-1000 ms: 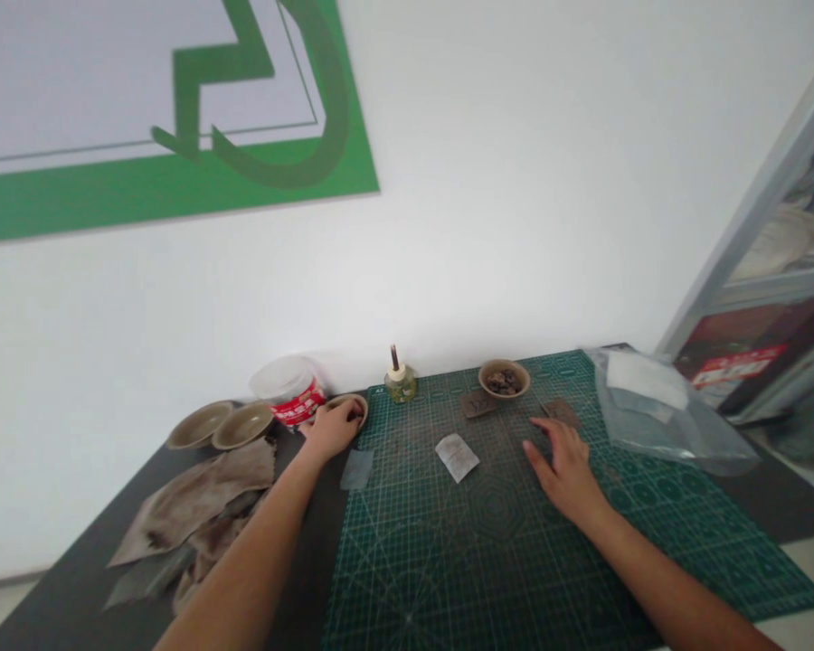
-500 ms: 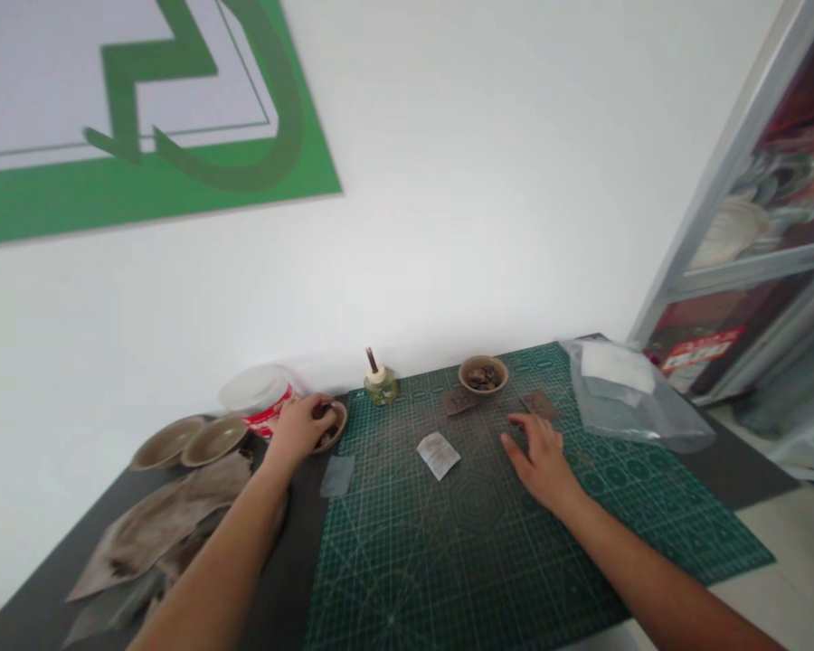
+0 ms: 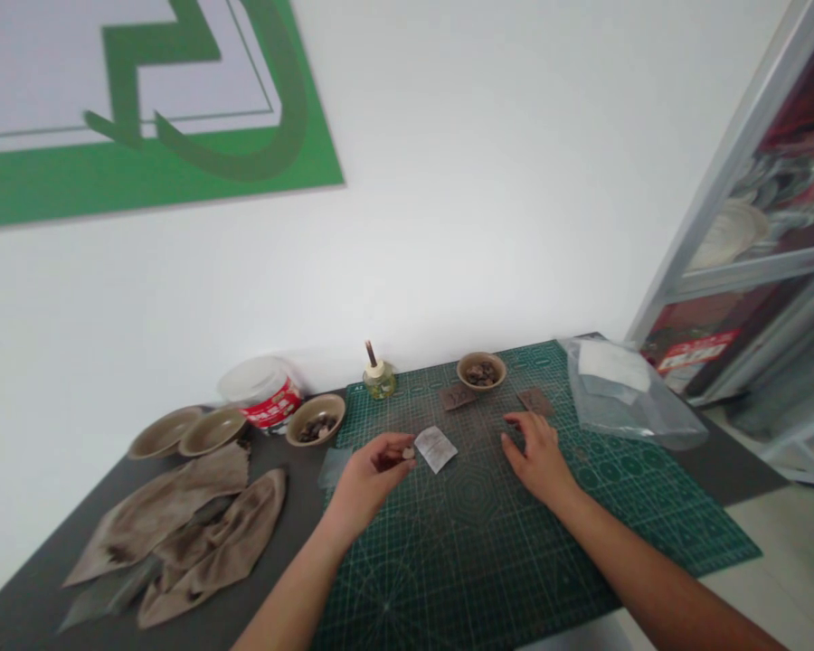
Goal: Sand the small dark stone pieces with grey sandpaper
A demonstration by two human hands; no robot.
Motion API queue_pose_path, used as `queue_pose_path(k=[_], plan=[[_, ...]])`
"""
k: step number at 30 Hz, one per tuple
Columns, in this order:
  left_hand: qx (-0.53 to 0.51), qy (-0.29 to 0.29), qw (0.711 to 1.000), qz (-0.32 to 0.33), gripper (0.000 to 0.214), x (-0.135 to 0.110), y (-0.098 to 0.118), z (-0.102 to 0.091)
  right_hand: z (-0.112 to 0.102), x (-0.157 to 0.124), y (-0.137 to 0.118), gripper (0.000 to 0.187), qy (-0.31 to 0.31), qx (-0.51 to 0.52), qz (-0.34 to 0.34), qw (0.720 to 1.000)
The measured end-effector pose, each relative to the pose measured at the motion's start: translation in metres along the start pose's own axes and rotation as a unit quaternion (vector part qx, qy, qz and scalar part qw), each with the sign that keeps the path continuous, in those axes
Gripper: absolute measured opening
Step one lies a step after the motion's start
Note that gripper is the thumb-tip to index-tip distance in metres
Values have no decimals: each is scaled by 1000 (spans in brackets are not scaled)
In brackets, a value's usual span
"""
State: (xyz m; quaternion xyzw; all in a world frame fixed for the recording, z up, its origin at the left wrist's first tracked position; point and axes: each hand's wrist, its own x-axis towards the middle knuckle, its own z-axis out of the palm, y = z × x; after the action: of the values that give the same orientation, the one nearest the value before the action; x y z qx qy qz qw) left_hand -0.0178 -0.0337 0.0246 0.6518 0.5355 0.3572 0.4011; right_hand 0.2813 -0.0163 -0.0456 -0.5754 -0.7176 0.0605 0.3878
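My left hand pinches a small pale roundish piece between thumb and fingers, just left of a white paper-like square on the green cutting mat. Behind that hand is a brown bowl with small dark and pale pieces in it. My right hand is over the mat with its fingers apart and nothing visible in them. Just beyond its fingertips lies a brown square. A second brown square with markings lies beside another bowl of small brownish pieces.
A small glass bottle with a dark stick stands by the wall. On the left are a lidded tub, two brown bowls, crumpled brown cloths and a translucent sheet. A clear plastic bag lies at the right.
My left hand has come out of the bowl at the left and moved right and nearer over the mat, a small pale piece now in its fingers. My right hand has hardly moved.
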Motion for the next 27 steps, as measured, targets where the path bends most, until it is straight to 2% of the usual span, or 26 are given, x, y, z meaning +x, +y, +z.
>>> queue_pose_path(k=[3,7,10,19,27], plan=[[-38,-21,999,0,30,-15,8,19,0,0,-4,35,-32,-25,-16,999],[-90,1,995,-34,30,-34,13,38,0,-2,-12,51,-124,-71,-70,987],[-140,4,989,-52,28,-45,10,50,0,-2,-15,53,-161,-91,-80,979],[-255,-4,966,-51,21,-68,-1,67,-7,-10,-16,49,-163,-97,-83,978],[-141,75,987,21,18,-89,2,65,-29,-43,-18,46,-167,-89,-82,979]])
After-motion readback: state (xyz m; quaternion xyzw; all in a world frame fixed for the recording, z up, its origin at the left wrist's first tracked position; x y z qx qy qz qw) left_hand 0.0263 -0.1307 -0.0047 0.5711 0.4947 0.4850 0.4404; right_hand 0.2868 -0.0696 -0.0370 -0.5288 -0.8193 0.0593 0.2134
